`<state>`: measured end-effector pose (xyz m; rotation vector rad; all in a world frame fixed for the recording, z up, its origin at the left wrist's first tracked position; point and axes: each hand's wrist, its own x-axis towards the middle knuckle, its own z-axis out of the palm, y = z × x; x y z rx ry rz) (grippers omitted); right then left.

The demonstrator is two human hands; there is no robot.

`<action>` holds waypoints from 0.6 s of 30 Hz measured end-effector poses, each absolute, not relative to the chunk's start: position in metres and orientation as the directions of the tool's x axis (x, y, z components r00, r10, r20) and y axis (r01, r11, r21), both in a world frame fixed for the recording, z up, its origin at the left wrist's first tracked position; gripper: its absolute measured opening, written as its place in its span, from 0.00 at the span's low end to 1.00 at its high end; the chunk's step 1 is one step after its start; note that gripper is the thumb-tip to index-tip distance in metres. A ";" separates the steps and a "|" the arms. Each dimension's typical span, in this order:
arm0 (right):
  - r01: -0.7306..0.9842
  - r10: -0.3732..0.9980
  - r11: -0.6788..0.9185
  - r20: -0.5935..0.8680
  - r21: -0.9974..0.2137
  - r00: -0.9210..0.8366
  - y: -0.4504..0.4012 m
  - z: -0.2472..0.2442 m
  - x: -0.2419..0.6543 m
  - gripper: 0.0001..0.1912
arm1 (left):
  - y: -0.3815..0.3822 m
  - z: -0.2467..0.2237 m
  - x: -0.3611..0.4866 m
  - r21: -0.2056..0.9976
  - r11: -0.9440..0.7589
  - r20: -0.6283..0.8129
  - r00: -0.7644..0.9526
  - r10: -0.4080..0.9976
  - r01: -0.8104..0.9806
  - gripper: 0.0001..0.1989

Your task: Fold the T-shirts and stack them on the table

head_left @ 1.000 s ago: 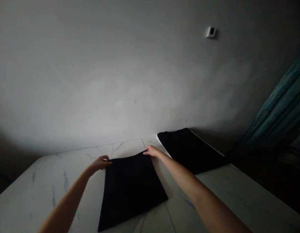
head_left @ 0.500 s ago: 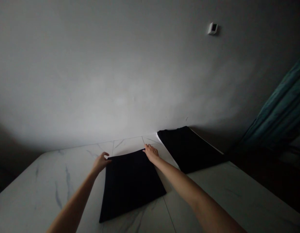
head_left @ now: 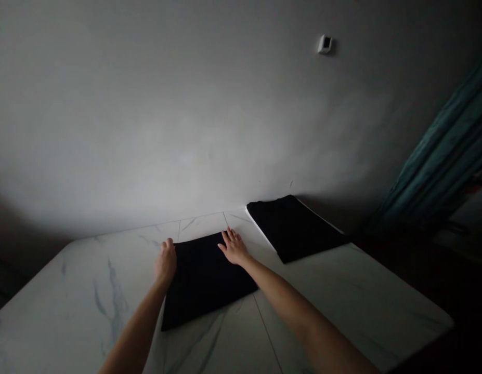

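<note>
A folded piece of black cloth [head_left: 207,283] lies flat on the marble-patterned table; what kind of item it is cannot be made out. My left hand [head_left: 166,261] is at its far left corner, the fingers curled closed on the edge. Over the far right corner my right hand [head_left: 233,246] rests palm down, its fingers spread on the fabric. To the right, against the wall, lies a second black folded cloth [head_left: 295,228] with a white edge showing along its sides.
The table [head_left: 80,291] has a grey-veined white top and meets a pale wall [head_left: 178,130]. A small white box with a dark face [head_left: 325,44] is fixed on the wall. A teal curtain [head_left: 439,140] hangs at the right, beyond the table's edge.
My left hand's fingers have curled closed at the cloth's corner. My right hand has gone from holding the far edge to lying spread on top. The view has shifted slightly.
</note>
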<state>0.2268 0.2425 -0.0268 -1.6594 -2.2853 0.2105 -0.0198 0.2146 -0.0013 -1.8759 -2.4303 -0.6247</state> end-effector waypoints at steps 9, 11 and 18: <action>0.896 0.946 0.324 0.125 -0.303 -0.300 0.218 -0.009 0.226 0.35 | 0.192 0.013 -0.004 0.114 0.049 0.381 -0.089 0.920 0.992 0.22; 0.861 0.909 0.412 0.194 -0.299 -0.368 0.197 -0.013 0.223 0.34 | 0.178 0.005 0.004 0.090 -0.110 0.400 0.065 0.914 0.990 0.22; 0.693 0.865 0.501 0.329 -0.519 -0.379 0.143 -0.007 0.266 0.21 | 0.106 -0.025 -0.013 0.359 -0.226 0.306 0.115 0.945 0.905 0.25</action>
